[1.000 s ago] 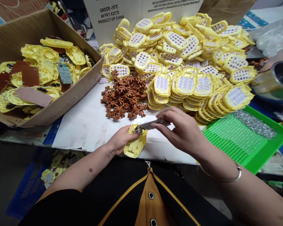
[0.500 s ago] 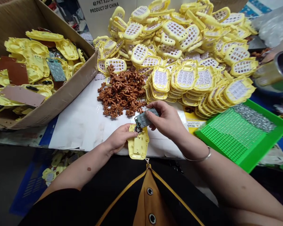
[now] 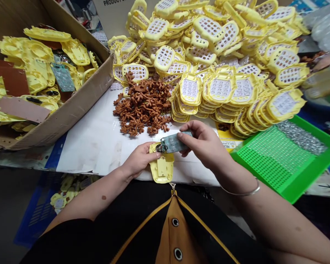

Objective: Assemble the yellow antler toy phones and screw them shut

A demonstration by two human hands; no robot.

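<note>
My left hand (image 3: 140, 160) grips the upper left side of a yellow plastic shell (image 3: 162, 169), its hollow inner side turned up, at the table's front edge. Thin wires at the shell's top end lead to a green circuit board (image 3: 173, 143). My right hand (image 3: 199, 141) pinches that board by its right end, thumb on top, and holds it over the upper right of the shell. A round dark part under the wires is partly hidden. Just beyond lies a heap of brown rubbery pieces (image 3: 143, 104).
A cardboard box (image 3: 79, 97) with yellow shells and boards stands at left. Yellow covers with white keypads (image 3: 218, 90) are stacked and heaped at the back. At right sits a green tray (image 3: 294, 183) with small metal screws (image 3: 302, 137).
My right hand has moved slightly right with the circuit board, which now lies closer to level and further off the shell. The left hand keeps its hold. The view has shifted a little.
</note>
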